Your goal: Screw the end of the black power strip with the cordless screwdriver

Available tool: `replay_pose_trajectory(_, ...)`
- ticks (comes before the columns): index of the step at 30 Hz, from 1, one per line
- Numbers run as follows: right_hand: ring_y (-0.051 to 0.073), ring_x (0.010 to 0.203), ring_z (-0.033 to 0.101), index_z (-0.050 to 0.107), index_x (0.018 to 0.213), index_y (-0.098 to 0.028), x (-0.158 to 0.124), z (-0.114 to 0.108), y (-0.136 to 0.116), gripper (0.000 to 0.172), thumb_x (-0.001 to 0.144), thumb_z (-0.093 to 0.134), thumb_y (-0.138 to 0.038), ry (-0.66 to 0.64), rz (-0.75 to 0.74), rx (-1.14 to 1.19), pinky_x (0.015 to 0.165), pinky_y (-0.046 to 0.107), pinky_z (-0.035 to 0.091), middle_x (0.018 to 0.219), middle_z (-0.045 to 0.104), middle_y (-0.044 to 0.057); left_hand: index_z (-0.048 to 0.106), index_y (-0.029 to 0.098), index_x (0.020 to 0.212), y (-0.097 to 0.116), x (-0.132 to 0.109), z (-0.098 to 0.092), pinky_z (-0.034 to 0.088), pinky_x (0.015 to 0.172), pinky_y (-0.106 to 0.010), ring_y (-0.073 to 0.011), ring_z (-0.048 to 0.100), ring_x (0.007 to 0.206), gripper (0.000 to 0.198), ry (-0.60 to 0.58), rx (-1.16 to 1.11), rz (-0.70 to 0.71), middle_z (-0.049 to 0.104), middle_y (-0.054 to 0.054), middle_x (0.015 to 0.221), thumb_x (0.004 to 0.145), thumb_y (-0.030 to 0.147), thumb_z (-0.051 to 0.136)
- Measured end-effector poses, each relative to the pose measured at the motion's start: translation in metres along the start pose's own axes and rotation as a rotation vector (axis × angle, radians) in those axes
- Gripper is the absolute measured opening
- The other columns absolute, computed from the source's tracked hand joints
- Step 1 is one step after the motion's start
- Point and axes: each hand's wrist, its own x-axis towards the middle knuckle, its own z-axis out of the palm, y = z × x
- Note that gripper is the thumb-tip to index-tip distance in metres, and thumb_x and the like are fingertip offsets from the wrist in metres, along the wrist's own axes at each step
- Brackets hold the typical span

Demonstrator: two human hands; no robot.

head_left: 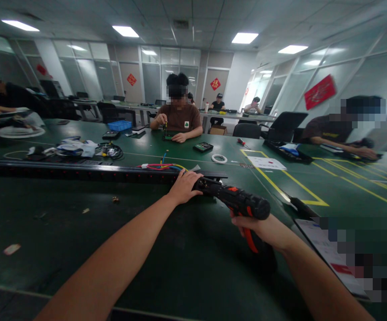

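A long black rail [80,171] lies across the green table [140,232], with red, yellow and blue wires [166,166] along its right part. My left hand [186,186] rests on the rail's right end, its fingers over the edge; whether it pinches anything there is hidden. My right hand [258,226] is wrapped round the handle of a black and orange power drill [240,199]. The drill's front end points left and meets the rail's end just beside my left fingers.
Across the table a person [178,116] works on a small board. Cables [111,150], a blue basket [120,125], a white ring [219,158], a screwdriver [242,142] and a paper sheet [266,162] lie beyond the rail. A clipboard [327,254] is at right.
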Motion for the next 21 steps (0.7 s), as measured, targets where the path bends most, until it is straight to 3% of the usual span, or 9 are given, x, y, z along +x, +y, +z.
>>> replay_pose_trajectory(21,0.019,0.062,0.061,0.061,0.087,-0.02,0.0009,-0.0013,0.001,0.021,0.073,0.07,-0.032,-0.017,-0.005,0.004,0.06,0.031,0.048,0.065,0.062,-0.002,0.05,0.022,0.142,0.002,-0.0003,-0.0026,0.014,0.125,-0.056,-0.0291,0.048,0.138,0.063,-0.02,-0.004,-0.009,0.06,-0.01,0.139,0.088,0.045,0.074)
